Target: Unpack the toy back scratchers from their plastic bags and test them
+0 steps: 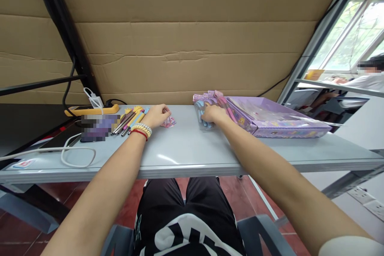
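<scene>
My left hand [156, 115], with beaded bracelets and a red cord at the wrist, is closed with its fingers curled over small pink printed packets [170, 123]. Part of the packets is hidden beneath the fingers. Just left of it lies a bunch of pens [127, 123] with yellow and blue tops. My right hand [213, 113] is closed on pens in clear bags [200, 113], some light blue, with pink printed headers; its fingertips are partly hidden. More pink bagged pens [227, 108] lie beside that hand, against a purple box [288, 130].
A phone [100, 128], a white cable [78, 165] and a yellow power strip [93, 110] are at the table's left. Cardboard [192, 60] stands along the back. A metal post [322, 36] rises at right, with another person [369, 84] beyond.
</scene>
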### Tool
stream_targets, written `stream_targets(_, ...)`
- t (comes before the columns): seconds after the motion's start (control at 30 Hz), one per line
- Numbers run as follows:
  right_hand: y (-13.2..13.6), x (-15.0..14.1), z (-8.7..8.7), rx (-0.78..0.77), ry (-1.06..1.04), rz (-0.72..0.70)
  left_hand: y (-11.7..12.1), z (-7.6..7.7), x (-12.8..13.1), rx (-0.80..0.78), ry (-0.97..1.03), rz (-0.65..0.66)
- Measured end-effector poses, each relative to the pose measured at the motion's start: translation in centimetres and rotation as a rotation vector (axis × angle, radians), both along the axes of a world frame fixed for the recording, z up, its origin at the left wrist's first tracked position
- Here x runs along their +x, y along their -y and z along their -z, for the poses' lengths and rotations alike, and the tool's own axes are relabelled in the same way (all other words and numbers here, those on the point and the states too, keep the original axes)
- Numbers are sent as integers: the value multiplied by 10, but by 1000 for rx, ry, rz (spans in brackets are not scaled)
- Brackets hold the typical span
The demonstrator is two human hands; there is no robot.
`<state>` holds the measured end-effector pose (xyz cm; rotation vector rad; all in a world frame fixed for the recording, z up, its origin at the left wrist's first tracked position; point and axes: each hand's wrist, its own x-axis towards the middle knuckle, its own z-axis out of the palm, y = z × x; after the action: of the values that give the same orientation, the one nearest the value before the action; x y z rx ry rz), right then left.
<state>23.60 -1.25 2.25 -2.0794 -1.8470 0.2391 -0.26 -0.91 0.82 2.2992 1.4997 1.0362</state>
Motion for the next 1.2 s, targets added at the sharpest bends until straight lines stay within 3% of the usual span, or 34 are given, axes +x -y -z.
stream_targets(0.17, -7, 11, 11, -112, 111, 64, -4, 3, 3, 7, -55, 32)
stream_targets(0.37, 6, 14, 2, 105, 59, 94, 1, 4, 10, -80, 19, 62)
stream_targets(0.5, 23, -16, 5, 236, 80, -145, 7, 2, 21, -250, 319, 101)
stream_targets(0.63, 42, -49, 16, 255, 91, -390, 9, 2, 31, -367, 557, 171)
stream_targets(0.77, 46, -55, 23, 265, 2, -585, 11, 1, 33, -463, 720, 218)
stream_targets(0.83, 42, -48, 23, 292, -59, -615, 13, 0, 33, -516, 771, 263)
stream_targets(0.93, 34, -33, 17, 345, -143, -507, 16, -1, 32, -568, 764, 316)
stream_targets(1.03, 29, -20, 12, 261, -224, -426, 19, -2, 33, -550, 750, 303)
stream_targets(1.2, 36, -21, 9, -72, -371, -597, 18, -1, 34, -471, 797, 206)
